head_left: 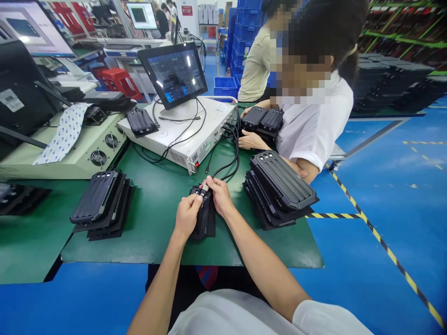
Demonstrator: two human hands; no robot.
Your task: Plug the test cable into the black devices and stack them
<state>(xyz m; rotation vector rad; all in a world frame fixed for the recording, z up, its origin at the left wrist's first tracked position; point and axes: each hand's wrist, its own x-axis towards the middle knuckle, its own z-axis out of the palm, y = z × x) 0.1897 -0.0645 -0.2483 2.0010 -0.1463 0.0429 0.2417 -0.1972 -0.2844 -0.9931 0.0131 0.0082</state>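
Note:
A black rugged phone [201, 225] lies on the green tabletop in front of me, back side up, with a dark sheet under its right edge. My left hand [188, 211] is closed at its upper left side, thumb near a metal cable plug [205, 187]. My right hand [220, 194] pinches that plug from the right, its black cable [228, 167] trailing up toward the white test box [181, 144]. Fingers cover the phone's top end, so I cannot tell whether the plug sits in it.
Stacks of rugged phones stand left [99, 197] and right [281, 184] of my hands. A tablet screen [176, 74] and another phone [141, 122] rest on the test box. A co-worker [314, 116] sits at the right edge, hands by more phones [261, 120].

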